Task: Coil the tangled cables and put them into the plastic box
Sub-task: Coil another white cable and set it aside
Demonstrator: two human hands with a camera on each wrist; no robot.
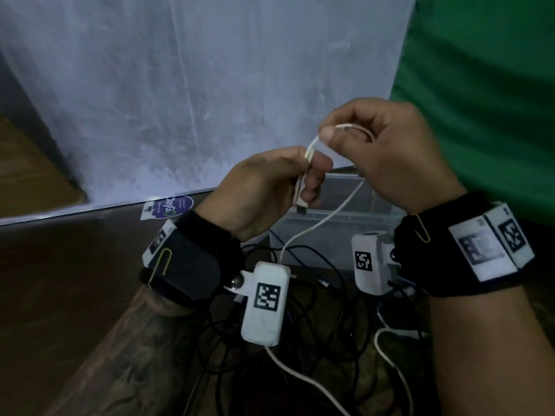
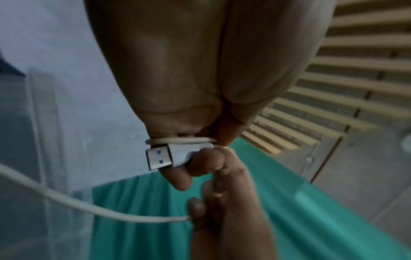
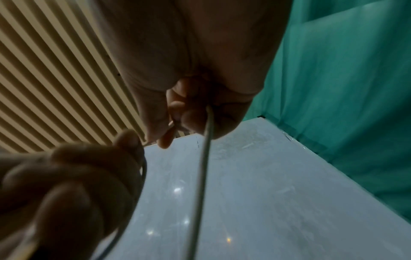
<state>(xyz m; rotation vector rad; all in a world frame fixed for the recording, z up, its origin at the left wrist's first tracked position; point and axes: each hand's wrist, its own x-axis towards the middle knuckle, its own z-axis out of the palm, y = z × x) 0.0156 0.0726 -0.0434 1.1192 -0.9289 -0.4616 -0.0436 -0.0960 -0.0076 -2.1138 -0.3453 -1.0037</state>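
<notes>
Nearest the head camera, a tangle of black cables (image 1: 303, 334) lies on the dark tabletop (image 1: 60, 295) below both wrists, with a loose white cable (image 1: 303, 376) snaking through it. Both wrists carry black straps and white camera housings with square printed markers.

Above the tangle, the left hand (image 1: 267, 190) is clenched round several folded loops of the thin white charging cable (image 1: 324, 217), thumb pressed against the bundle. Its USB plug (image 2: 159, 158) pokes out below the curled fingers; the left wrist view shows the metal end with blue inside, pinned by a fingertip beside a strand of the cord.

Just to the right and slightly higher, the right hand (image 1: 387, 154) pinches the same cord between thumb and forefinger, close to the left hand's grip, forming a fresh loop. From there the free length drops in a slack curve toward the pile; the right wrist view shows it running straight down from the curled fingers (image 3: 189, 119).

Behind the hands stands the clear plastic box (image 1: 339, 235), open-topped, on the tabletop; I cannot tell if anything is inside.

Farther back are a round purple sticker (image 1: 171, 208), a pale translucent sheet (image 1: 195, 85), and green fabric (image 1: 480, 85) on the right
</notes>
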